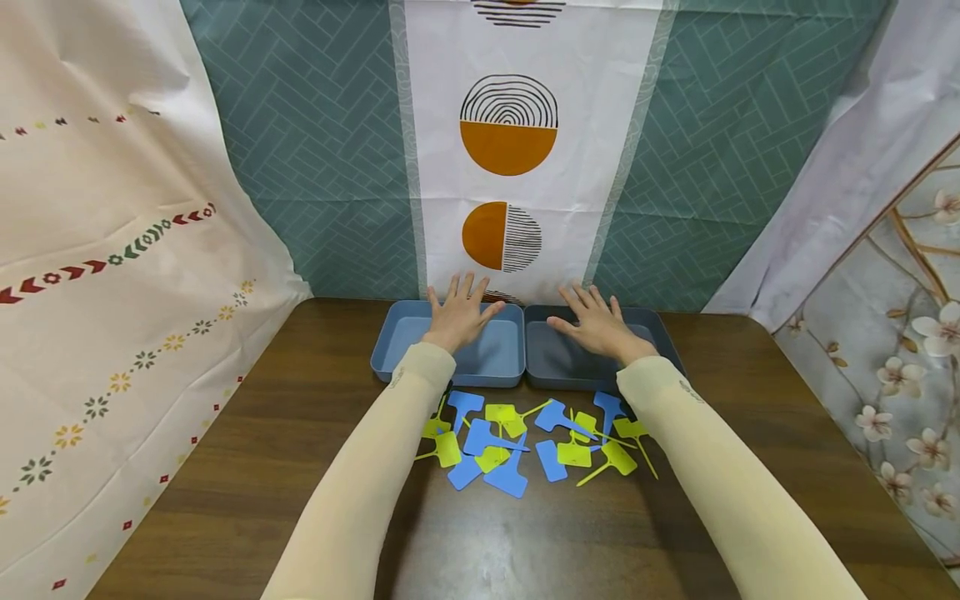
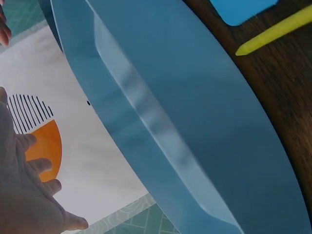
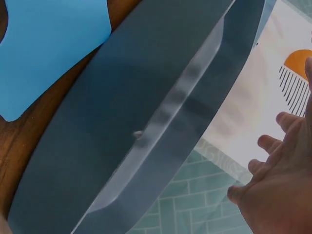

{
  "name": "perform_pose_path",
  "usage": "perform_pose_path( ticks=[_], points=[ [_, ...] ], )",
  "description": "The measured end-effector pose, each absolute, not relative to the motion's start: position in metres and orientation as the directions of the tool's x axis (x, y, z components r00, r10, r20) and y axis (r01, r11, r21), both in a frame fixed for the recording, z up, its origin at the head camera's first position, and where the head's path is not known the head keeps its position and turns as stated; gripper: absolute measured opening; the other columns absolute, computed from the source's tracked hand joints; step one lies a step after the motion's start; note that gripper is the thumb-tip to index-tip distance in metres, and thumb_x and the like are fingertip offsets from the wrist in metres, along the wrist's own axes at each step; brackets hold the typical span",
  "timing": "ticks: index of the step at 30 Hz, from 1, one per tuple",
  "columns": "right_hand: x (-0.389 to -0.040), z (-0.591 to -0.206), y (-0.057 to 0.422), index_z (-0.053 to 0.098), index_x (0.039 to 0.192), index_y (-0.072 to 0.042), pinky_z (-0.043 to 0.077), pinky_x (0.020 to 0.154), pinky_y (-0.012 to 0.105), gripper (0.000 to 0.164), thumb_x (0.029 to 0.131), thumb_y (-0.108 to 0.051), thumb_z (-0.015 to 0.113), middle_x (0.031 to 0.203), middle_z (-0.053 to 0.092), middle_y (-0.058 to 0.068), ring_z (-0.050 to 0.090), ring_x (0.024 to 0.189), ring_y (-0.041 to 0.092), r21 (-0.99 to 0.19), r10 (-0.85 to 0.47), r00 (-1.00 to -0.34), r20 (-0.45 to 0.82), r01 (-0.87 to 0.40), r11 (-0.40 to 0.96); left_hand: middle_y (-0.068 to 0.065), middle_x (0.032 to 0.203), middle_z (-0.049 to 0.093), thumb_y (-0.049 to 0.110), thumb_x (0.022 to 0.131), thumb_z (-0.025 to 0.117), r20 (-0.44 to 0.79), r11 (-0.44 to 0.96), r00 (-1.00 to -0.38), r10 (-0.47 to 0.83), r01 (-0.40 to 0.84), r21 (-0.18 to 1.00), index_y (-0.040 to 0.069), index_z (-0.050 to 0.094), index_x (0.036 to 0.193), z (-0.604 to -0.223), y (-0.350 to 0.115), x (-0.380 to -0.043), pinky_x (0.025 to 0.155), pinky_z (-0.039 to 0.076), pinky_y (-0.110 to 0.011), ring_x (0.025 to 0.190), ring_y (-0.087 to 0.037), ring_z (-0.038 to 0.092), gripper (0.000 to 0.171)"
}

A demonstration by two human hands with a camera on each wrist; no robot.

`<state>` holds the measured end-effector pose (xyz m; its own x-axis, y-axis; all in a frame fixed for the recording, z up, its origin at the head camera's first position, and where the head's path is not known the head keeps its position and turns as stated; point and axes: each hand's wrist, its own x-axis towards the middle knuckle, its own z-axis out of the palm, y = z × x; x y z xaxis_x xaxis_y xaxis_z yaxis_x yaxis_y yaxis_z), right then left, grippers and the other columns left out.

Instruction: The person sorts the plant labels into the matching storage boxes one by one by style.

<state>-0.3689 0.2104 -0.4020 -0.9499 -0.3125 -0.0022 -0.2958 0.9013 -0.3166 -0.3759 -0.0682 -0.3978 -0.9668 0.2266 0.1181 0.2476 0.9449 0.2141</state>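
Fingers spread, my left hand (image 1: 457, 321) is held over the light blue tray (image 1: 491, 379) with nothing in its grasp. My right hand (image 1: 597, 327), also spread and holding nothing, hovers above the dark grey tray (image 1: 577, 382). Both trays stand side by side at the back of the table, and their insides show bare in the wrist views. In front of them lies a loose spread of T-shaped plant labels, some blue (image 1: 508, 477), others yellow-green (image 1: 573, 454). A few overlap one another. My right sleeve covers part of the spread's right end.
The brown wooden table (image 1: 225, 500) reaches out to both sides and toward me. A patterned cloth (image 1: 345, 167) hangs right behind the trays. White cloth (image 1: 90, 292) drapes down on the left, and a flowered one (image 1: 892, 400) on the right.
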Motion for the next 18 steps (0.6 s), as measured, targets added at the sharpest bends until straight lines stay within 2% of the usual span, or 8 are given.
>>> perform_pose_path(
  ticks=[11,18],
  points=[
    [-0.353,-0.399,0.214,0.012,0.169,-0.019,-0.008,0.119,0.071,0.093,0.1,-0.076,0.037,0.173,0.007,0.019,-0.004,0.157,0.047,-0.338,-0.365,-0.93,0.052,-0.36,0.869,-0.009,0.174,0.011,0.065,0.107,0.032,0.148,0.93,-0.953,0.265,0.293,0.221,0.023,0.021,0.168,-0.395,-0.078,-0.363,0.12,-0.003,-0.071,0.16,-0.035,0.007,0.075],
    [-0.347,-0.398,0.219,0.012,0.169,-0.019,-0.009,0.12,0.069,0.089,0.102,-0.072,0.038,0.173,0.005,0.018,-0.005,0.157,0.046,-0.351,-0.368,-0.929,0.045,-0.36,0.864,-0.01,0.174,0.012,0.065,0.107,0.03,0.165,0.924,-0.939,0.303,0.332,0.192,0.023,0.022,0.168,-0.392,-0.078,-0.358,0.12,0.002,-0.073,0.16,-0.035,0.008,0.074]
  ],
)
